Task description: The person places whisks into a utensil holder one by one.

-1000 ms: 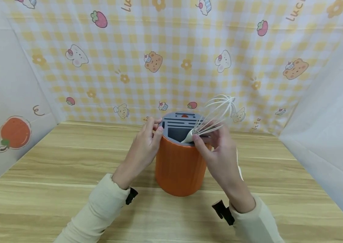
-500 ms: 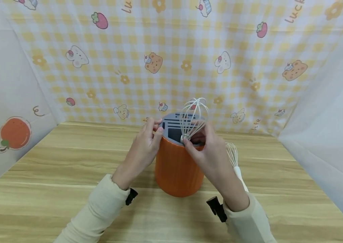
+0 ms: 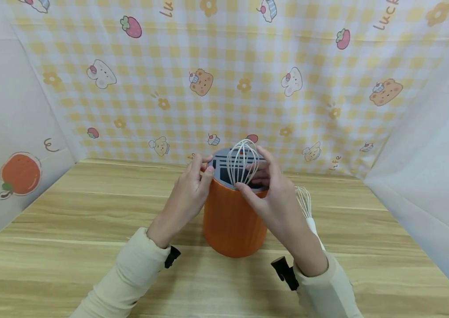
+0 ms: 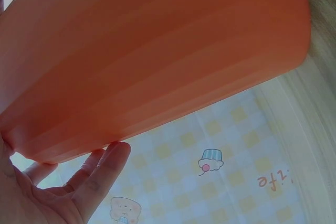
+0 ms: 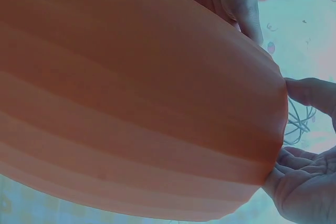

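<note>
wood-grain tabletop [image 3: 57,260] | yellow-checked backdrop [image 3: 141,62], cartoon prints [image 3: 201,83] | white sheets [image 3: 435,150] both sides

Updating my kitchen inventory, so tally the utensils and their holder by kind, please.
Whisks: 2 (upright whisk, lying whisk)
Orange holder: 1
Total: 3

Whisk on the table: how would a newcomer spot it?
On the wood-grain table stands an orange utensil holder. Right of it, past the right hand, is the white-handled whisk; unlike the other whisk, in the holder, it lies on the table.
</note>
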Available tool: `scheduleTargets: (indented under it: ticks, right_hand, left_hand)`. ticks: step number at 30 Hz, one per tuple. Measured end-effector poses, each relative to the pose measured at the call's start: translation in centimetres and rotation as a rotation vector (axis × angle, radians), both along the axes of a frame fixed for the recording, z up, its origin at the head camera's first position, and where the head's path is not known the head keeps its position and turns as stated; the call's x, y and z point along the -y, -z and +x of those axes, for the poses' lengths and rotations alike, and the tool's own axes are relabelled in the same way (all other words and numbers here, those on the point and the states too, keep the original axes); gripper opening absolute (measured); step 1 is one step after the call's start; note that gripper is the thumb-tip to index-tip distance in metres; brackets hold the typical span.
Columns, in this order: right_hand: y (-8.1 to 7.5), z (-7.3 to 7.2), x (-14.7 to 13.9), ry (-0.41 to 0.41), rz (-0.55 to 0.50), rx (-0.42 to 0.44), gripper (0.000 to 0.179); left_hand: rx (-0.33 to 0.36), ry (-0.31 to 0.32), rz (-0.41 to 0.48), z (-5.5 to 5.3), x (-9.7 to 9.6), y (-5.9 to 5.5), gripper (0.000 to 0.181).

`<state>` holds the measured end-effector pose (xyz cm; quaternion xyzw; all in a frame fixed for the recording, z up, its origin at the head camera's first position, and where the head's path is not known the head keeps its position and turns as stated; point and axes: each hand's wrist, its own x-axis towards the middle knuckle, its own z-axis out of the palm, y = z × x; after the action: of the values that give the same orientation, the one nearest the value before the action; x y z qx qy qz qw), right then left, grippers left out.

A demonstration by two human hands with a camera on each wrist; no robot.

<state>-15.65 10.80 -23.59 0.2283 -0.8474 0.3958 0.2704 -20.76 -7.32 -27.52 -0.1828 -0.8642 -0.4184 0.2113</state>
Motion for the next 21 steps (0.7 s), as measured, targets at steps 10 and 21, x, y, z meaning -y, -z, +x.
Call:
scheduleTargets:
  ticks: [10, 21]
  right_hand:
    - [-0.1, -0.1, -0.2, -0.022, -0.022, -0.028, 0.069]
    - [-0.5, -0.2, -1.1, -0.098, -0.147, 0.053, 0.062]
  left_hand:
    - [0.0, -0.007, -0.003, 0.0, -0.1, -0.1, 0.031]
    - [-0.017, -0.004, 0.002, -0.2, 0.0, 0.1, 0.029]
